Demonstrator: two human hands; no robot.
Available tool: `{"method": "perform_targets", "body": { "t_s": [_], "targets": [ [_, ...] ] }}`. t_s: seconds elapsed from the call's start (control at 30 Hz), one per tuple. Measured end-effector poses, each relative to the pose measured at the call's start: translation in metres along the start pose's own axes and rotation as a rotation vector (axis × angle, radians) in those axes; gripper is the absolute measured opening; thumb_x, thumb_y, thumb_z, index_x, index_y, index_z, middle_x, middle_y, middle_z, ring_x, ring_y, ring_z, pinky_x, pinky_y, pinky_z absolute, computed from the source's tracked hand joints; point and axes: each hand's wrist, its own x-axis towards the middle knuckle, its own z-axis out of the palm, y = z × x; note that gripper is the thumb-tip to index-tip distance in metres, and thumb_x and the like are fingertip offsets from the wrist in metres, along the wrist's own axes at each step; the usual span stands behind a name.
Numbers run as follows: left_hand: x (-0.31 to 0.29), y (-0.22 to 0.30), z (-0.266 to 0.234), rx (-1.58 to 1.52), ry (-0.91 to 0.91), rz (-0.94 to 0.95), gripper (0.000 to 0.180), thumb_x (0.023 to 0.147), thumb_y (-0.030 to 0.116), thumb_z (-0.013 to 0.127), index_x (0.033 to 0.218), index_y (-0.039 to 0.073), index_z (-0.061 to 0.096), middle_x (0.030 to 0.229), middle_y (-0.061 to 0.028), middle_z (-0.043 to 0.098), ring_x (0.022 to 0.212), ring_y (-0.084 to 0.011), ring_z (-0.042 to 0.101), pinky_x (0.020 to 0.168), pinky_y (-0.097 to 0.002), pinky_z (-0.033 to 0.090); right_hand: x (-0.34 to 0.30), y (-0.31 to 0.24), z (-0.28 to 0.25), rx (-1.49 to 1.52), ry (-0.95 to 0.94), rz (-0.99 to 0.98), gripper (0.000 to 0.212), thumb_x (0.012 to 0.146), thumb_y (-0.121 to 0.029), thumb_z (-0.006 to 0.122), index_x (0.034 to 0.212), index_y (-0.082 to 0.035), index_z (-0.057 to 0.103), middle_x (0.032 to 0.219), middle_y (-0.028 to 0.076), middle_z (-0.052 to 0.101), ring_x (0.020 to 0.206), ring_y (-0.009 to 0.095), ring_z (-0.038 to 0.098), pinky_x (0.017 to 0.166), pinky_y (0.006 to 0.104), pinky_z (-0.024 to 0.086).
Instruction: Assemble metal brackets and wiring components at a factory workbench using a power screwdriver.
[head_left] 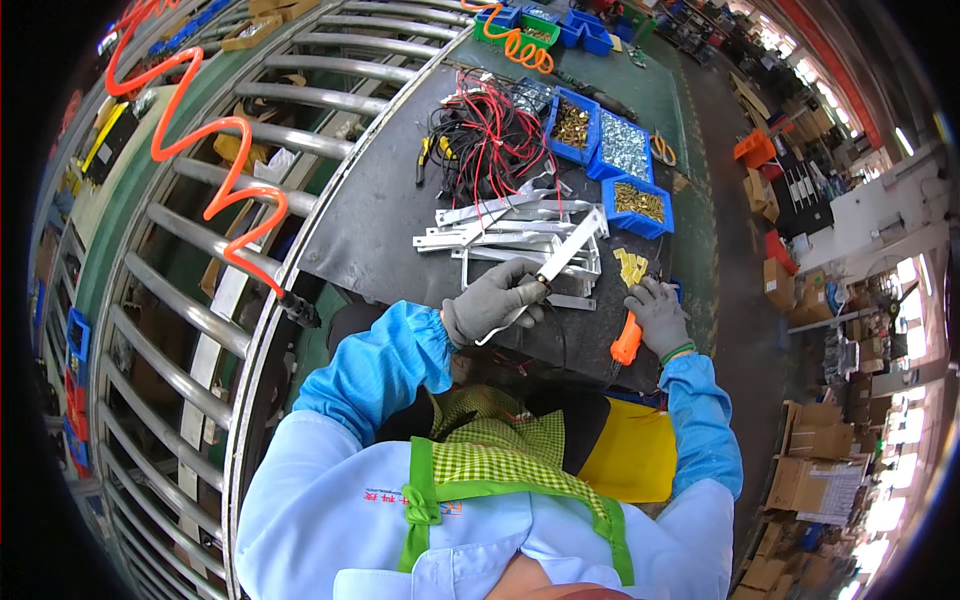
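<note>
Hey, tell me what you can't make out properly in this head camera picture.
All in the head view:
White bar: the part in the left hand is hidden by gloved fingers.
Orange tool: partly covered by the right hand, so its grip is unclear.
Red and black wires: they overlap, so single runs can't be traced.
Brass-coloured pieces: too small to tell their exact shape.
Orange coiled hose: cut off at the upper edge.

Left hand: gray-gloved, fingers and thumb folded in a grip, out before the body.
Left arm: elbow bent outward, forearm slanting forward and inward.
Right hand: gray-gloved, back upward, fingers bent, apart from the left hand; its hold is hard to tell.
Right arm: bent, forearm reaching nearly straight ahead.
</note>
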Motion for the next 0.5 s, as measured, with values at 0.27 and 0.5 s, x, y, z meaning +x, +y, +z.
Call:
{"method": "perform_targets", "body": {
  "t_s": [0.27,0.5],
  "targets": [
    [-0.003,0.003,-0.006,0.029,0.093,0.049,0.035,0.098,0.019,0.058,0.128,0.003,0.05,0.094,-0.0041,0.062,0.074,-0.0093,0.061,0.062,-0.0223,0.052,-0.03,-0.025,-0.077,0.918,0.957,0.322,0.033,0.086,-0.019,0.064,0.115,-0.006,0.056,0.12,0.014,0.058,0.118,0.027,0.055,0.103,0.0446,0.043],
    [0.0,0.008,0.009,0.134,0.1,0.018,0.034,0.095,0.023,0.063,0.122,0.004,0.054,0.085,-0.0018,0.062,0.069,-0.0078,0.06,0.059,-0.0227,0.051,-0.003,-0.088,-0.185,1.4,1.548,-0.076,0.066,0.085,-0.032,0.062,0.139,-0.005,0.037,0.104,0.015,0.061,0.089,0.027,0.062,0.089,0.0484,0.05]
  ]
}}
